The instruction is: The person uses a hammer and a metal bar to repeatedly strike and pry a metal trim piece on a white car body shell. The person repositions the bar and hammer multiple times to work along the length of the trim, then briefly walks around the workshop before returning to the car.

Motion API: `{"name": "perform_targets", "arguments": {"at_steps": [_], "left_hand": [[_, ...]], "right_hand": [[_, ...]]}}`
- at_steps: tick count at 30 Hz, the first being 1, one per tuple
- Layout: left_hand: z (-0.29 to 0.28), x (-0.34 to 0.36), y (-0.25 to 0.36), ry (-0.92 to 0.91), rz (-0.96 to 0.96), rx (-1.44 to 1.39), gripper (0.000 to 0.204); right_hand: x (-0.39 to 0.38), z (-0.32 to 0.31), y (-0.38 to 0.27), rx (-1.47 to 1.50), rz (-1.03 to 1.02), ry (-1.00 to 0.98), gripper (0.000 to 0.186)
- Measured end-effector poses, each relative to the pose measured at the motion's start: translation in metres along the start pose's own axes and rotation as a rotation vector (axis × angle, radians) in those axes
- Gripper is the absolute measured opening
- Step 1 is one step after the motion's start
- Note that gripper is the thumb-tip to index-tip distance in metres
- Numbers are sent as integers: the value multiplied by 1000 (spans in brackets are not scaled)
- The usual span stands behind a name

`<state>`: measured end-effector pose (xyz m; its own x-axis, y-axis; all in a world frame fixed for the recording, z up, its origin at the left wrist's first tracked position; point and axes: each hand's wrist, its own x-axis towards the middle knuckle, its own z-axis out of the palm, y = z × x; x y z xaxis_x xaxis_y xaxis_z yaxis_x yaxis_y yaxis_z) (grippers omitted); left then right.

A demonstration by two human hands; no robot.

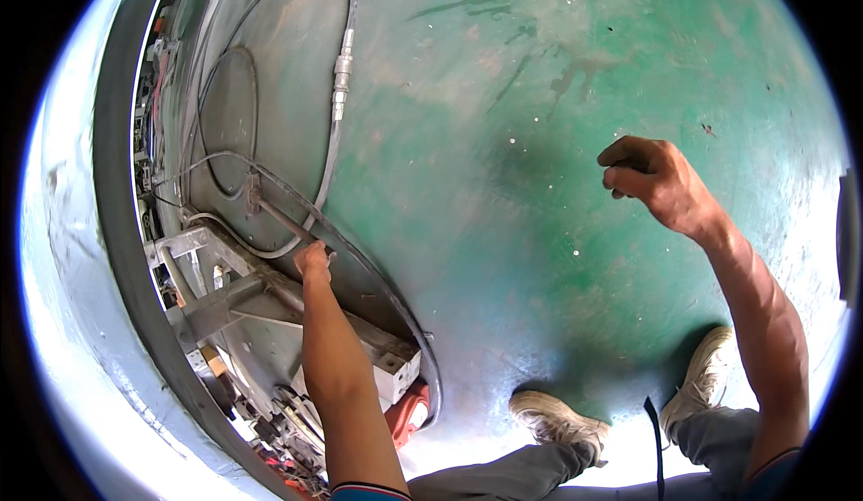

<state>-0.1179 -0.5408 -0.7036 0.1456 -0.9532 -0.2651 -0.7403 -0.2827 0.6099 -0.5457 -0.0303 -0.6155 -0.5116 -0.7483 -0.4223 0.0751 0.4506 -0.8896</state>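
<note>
My left hand [314, 259] is closed round the handle of a hammer [286, 220]. The hammer's head points up and to the left, among hoses lying on the floor. A black hose [367, 265] runs just right of this hand, and a metal frame [286, 292] stands beneath and left of it. Out to the right, my right hand [654, 180] is raised over the green floor, apart from everything around. Its fingers are curled in, and the inside of the grip is hidden.
A looped hose with a metal coupling [342, 74] lies at the upper left. Along the left side runs a machine edge [121, 186] with cables and small parts behind it. A red object [409, 414] sits by the frame's near end. My shoes [559, 422] stand at the bottom.
</note>
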Motion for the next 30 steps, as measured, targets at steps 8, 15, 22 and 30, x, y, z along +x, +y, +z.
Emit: {"name": "perform_targets", "arguments": {"at_steps": [8, 15, 22, 30], "left_hand": [[-17, -58, 24, -309, -372, -206, 14], [-16, -119, 40, -306, -431, -814, 25], [-9, -233, 113, -358, -385, -1129, 30], [-117, -536, 132, -295, -503, -688, 21]], "right_hand": [[4, 19, -17, 8, -58, -40, 32], [12, 47, -28, 7, -85, -101, 31], [-14, 67, -43, -464, -614, -201, 14], [-248, -134, -60, -414, 267, -93, 17]]}}
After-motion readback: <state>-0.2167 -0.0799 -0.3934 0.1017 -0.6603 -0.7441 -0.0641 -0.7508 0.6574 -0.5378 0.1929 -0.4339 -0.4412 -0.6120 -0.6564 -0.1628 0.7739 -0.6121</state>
